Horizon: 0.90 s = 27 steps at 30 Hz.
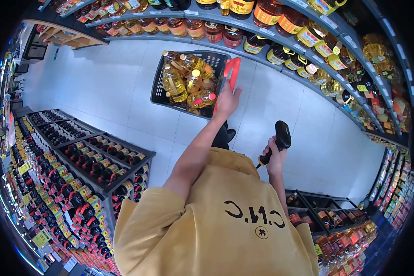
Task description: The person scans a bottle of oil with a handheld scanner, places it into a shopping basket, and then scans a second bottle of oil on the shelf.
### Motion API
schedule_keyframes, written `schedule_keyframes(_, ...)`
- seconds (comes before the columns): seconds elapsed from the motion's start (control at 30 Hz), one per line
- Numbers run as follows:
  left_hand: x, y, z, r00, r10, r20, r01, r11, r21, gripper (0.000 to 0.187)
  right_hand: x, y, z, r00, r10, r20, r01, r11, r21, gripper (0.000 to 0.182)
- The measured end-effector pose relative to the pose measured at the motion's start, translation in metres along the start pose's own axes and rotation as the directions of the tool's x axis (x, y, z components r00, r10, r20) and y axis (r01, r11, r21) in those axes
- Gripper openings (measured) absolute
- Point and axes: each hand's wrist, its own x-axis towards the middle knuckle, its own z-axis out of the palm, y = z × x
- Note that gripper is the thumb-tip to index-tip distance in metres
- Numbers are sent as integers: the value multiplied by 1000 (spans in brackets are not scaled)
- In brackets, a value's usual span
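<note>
Black, perforated basket (158, 85), on the pale tiled floor (96, 87) before curved-looking shelves (244, 27), held clear, rounded bottles (174, 83) of golden liquid, several yellow-capped. The left hand (227, 100) had its grip closed around the smooth red handle (234, 71); the right hand (274, 158) clasped a dark scanner (283, 133), well apart from the basket.

Pale tiled floor (271, 96), long curving dark shelves (303, 48) of bottles (176, 26), dark display racks (89, 138) of more bottles (101, 169), wooden crates (73, 37) in a corner, possibly strip lights (4, 177) at the blurred edge
</note>
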Motion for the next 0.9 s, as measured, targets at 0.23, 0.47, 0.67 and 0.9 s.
schedule_keyframes(0.23, 42, 15, -2, 984, -150, 91, 158, 984, -83, 49, 45, -27, 7, 996, -83, -12, 83, 996, 25, 22)
schedule_keyframes(0.47, 43, 11, -12, 927, -198, 320, 313, 878, -363, 53, 79, -69, 36, 995, -99, -30, 97, 994, -52, 19)
schedule_keyframes(0.67, 46, 16, -14, 887, -309, 343, 429, 826, -366, 57, 95, -78, 42, 996, -89, 2, 89, 995, -41, 15)
schedule_keyframes(0.9, 47, 16, -4, 890, -382, 248, 433, 880, -195, 67, 114, -86, 21, 994, -112, 19, 112, 993, -26, 17)
